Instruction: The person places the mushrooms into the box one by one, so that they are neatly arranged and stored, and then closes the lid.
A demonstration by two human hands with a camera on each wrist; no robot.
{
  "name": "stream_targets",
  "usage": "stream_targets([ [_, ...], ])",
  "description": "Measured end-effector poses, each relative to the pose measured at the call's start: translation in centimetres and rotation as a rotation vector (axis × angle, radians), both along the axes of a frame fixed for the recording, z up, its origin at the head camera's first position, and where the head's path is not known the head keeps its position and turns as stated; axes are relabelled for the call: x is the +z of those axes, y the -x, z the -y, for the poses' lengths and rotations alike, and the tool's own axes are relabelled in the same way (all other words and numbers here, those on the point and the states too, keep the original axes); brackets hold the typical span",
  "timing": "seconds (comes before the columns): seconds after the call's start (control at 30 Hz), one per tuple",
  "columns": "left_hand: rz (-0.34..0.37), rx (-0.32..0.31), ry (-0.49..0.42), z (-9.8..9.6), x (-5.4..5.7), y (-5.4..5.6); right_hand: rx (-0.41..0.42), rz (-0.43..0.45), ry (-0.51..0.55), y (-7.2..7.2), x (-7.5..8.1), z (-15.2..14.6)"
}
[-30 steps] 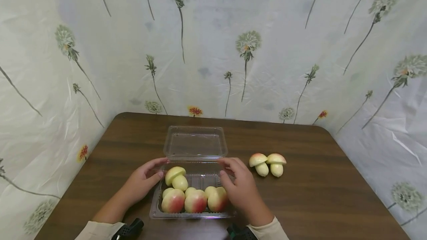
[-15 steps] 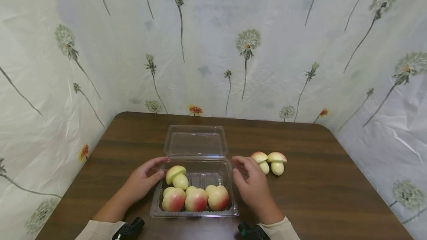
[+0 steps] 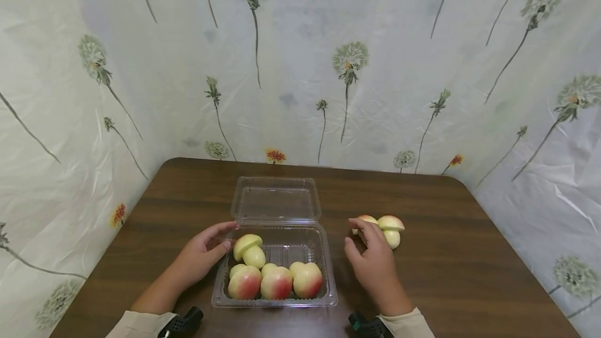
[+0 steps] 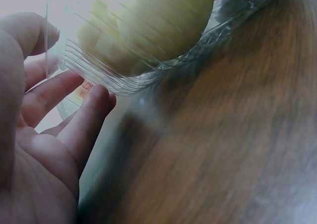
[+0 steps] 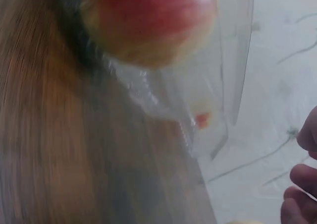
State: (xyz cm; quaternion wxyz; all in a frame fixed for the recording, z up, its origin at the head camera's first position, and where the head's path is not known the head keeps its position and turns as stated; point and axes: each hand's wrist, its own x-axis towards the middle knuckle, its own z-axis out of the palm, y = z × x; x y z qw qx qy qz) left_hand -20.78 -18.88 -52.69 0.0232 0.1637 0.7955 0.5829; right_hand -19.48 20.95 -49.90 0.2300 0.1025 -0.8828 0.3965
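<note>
A clear plastic clamshell container point(image 3: 331, 286) stands with its lid point(image 3: 276, 200) folded back. Inside sit three rounded yellow-and-red pieces along the near side and a mushroom-shaped piece point(image 3: 253, 256) at the left. My left hand point(image 3: 202, 254) holds the container's left rim; in the left wrist view, the thumb is at the edge and the fingers point(image 4: 91, 112) are against the ribbed side. To the right, my right hand point(image 3: 373, 260) holds nothing, fingers loosely bent. It partly hides one mushroom-shaped piece point(image 3: 368, 218); another mushroom-shaped piece point(image 3: 391, 229) lies just beyond.
Everything stands on a brown wooden table point(image 3: 446, 265). A pale sheet point(image 3: 291, 67) printed with dandelions hangs behind the table's far edge and along both sides.
My right hand has left the container's right side and moved right, over to the two mushroom-shaped pieces on the table. My left hand has stayed at the left rim.
</note>
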Motion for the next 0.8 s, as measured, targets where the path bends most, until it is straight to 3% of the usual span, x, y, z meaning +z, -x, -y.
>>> stream_targets([
  [0.2,-0.007,-0.003,-0.003,0.0,-0.1,0.0,-0.068,-0.025,-0.1,0.4,-0.3,-1.3],
  [0.53,-0.003,-0.001,0.001,0.3,-0.2,-0.1,-0.137,0.126,-0.023,0.8,-0.5,-3.7],
  [0.8,-0.011,-0.015,-0.02,0.3,-0.3,0.1,-0.178,0.197,-0.008,1.1,-0.6,-5.6],
])
